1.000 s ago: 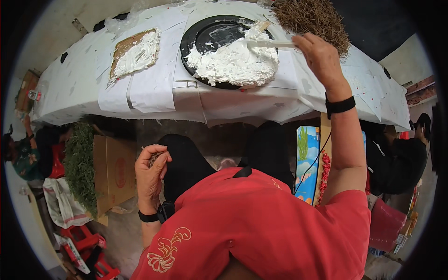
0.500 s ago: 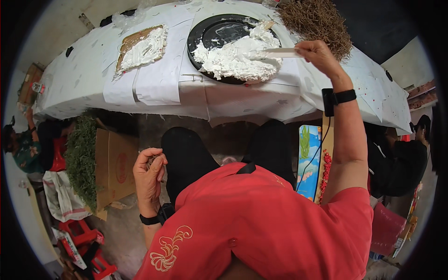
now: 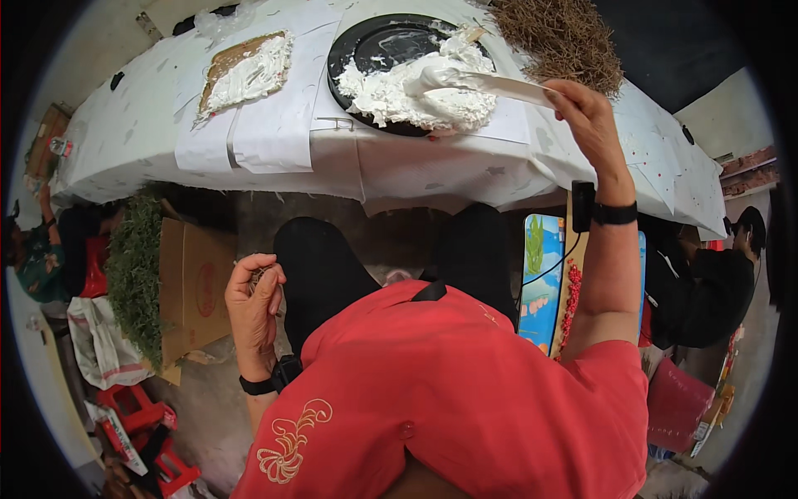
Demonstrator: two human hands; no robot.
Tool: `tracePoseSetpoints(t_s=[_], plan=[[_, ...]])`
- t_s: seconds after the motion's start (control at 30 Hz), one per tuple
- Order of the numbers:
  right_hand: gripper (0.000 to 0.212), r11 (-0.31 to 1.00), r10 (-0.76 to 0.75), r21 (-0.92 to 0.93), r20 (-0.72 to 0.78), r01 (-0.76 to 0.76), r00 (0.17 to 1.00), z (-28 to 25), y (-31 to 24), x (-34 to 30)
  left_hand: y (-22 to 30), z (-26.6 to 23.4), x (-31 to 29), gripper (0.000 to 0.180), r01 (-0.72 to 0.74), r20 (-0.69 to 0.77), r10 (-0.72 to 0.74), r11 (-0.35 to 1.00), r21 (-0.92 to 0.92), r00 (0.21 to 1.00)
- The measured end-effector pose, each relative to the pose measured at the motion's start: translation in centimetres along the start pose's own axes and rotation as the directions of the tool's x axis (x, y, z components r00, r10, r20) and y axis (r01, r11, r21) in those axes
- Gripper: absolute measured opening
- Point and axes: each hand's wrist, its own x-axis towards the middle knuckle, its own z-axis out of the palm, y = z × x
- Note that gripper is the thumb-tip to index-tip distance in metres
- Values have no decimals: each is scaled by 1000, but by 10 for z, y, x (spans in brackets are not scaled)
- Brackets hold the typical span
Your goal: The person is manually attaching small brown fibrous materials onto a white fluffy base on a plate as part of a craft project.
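spatula (image 3: 514, 88) x1 pinched in r hand (image 3: 587, 121), l hand (image 3: 254, 312) curled w/ twigs (image 3: 257, 279), qty unclear.

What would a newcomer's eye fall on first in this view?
Most likely the heaped white paste on the round black tray at the top centre, where the right hand holds a pale spatula in it. The bright red shirt filling the lower middle would compete. Next might come the brown twiggy heap just right of the tray.
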Motion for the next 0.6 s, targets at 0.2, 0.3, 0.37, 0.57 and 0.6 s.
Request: tracePoseSetpoints(t_s=[0.2,0.3,0.37,0.57,0.6], plan=[[13,928,-198,-322,2,188,980,-3,-11,-38,-3,2,3,17,42,16,-42,999,8,999],[12,876,-255,-434,-43,212,966,-2,-13,-45,-4,6,6,17,52,34,-53,998,20,998],[14,846,-299,-479,-65,233,952,-2,-15,-47,-4,10,7,17,63,44,-65,997,38,997],[26,598,-396,-742,55,303,916,8,-18,-59,-3,18,7,16,95,48,-98,994,48,994],[26,599,-396,-741,56,304,916,9,-19,-61,-5,18,7,16,89,50,-92,994,57,995]])
